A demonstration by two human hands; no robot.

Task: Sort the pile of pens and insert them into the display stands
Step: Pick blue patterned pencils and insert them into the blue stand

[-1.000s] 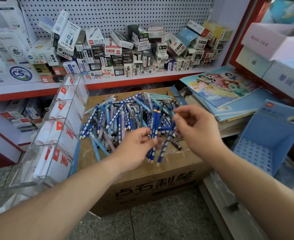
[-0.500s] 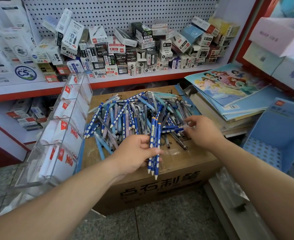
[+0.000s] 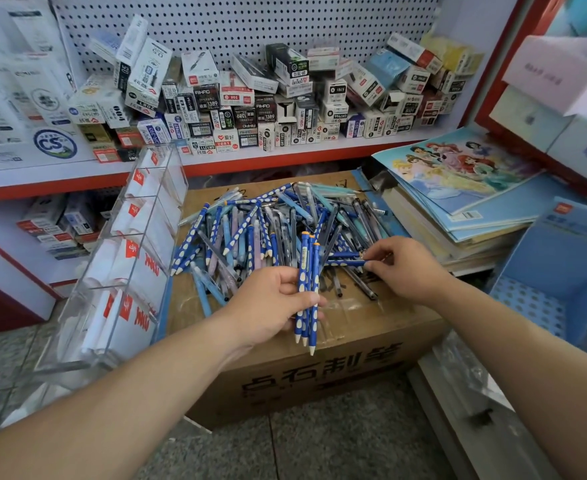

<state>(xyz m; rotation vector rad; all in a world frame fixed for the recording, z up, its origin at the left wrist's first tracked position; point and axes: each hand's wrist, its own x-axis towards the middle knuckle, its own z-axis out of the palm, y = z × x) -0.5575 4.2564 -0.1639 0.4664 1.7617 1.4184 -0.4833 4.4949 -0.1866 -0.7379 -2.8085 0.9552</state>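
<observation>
1. Left hand (image 3: 271, 303) grips a bundle of spotted blue pens (image 3: 306, 292), tips down.
2. Right hand (image 3: 403, 268) pinches two more at the pen pile (image 3: 268, 230) on the cardboard box (image 3: 319, 368).
3. Pens likely light, stiff, slick; grip mid-barrel.

The scene is lit brightly and evenly; soft shadows are cast. Glare is seen on the display stand (image 3: 129, 271); frame edges are bowed by wide-angle distortion.
</observation>
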